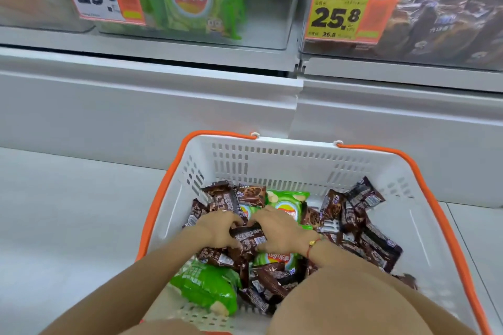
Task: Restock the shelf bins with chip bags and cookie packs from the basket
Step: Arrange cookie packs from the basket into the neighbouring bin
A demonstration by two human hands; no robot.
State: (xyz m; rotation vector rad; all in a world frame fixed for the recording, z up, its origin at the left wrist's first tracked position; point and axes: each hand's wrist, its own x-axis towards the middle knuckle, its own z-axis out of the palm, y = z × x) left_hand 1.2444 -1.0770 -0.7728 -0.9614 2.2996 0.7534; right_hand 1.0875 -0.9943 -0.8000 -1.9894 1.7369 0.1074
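Between the left hand [217,228] and right hand [280,234], both pinching its ends, a cookie pack [249,236] looks light, crinkly, slippery and breakable.

I've got open room above the basket [285,160] up to the shelf; its orange handles [446,215] flank both sides, clear bin fronts [266,8] wall the shelf.

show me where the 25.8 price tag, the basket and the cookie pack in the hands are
25.8 price tag [351,12]: head view, on the yellow panel by the digits.
basket [272,168]: head view, on the white far wall.
cookie pack [248,236]: head view, on the brown wrapper between both hands.
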